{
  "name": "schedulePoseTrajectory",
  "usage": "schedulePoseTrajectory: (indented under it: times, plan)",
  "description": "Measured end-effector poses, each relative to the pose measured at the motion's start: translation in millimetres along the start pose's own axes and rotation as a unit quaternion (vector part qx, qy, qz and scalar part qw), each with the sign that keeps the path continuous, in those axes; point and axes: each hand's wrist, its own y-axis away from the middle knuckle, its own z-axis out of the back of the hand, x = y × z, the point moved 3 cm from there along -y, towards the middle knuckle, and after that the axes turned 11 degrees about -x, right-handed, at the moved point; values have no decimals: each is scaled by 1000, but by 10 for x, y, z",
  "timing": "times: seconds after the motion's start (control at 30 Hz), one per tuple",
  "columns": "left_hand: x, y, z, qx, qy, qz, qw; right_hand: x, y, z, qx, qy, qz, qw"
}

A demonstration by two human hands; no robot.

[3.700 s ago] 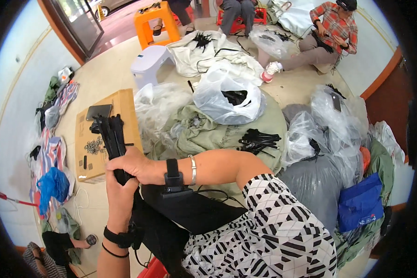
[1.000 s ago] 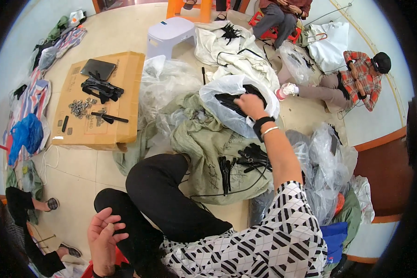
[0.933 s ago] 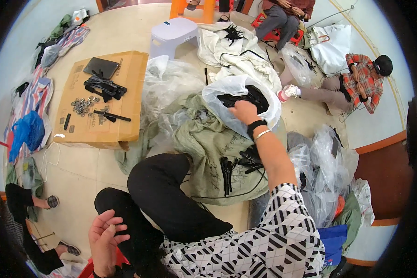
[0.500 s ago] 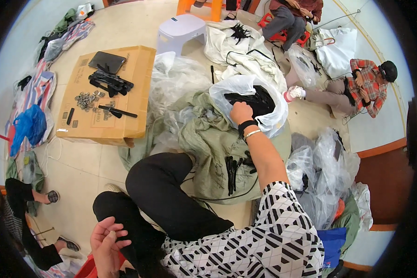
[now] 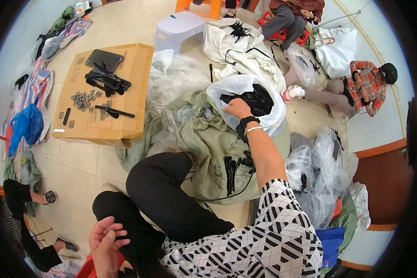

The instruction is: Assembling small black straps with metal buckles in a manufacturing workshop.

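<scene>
My right hand [image 5: 237,109], with a black band and a bracelet at its wrist, is over the near left rim of a white plastic bag [image 5: 279,116]. Its fingers are closed and point left; what they hold, if anything, I cannot make out. Black strap-like strips [image 5: 256,99] lie heaped inside the bag. My left hand [image 5: 107,243] rests palm up by my left knee, fingers loosely curled and apart, nothing visible in it. More black strips [image 5: 230,176] lie on a green woven sack [image 5: 204,162] in front of me.
At the left stands a cardboard box [image 5: 136,69] topped with a dark tablet [image 5: 104,60], black strips [image 5: 107,81] and small metal rings [image 5: 84,99]. A pale plastic stool [image 5: 178,28] is behind. Clear plastic bags [image 5: 326,162] lie at the right. Other people sit at far right and lower left.
My right hand has shifted slightly left and down, from over the black strips to the bag's near left rim. The left hand stays in place.
</scene>
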Motion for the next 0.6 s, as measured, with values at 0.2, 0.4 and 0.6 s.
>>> schedulePoseTrajectory:
  times: [0.2,0.4,0.6]
  plan:
    - [28,-46,-48,7,-3,-1,1000,-82,-327,-299,-29,-86,80,993]
    - [127,-117,-20,-54,-16,-22,998,-220,-431,-487,-24,-209,5,978]
    - [9,-34,-50,-12,5,10,1000,-346,-438,-306,-115,-268,-2,956]
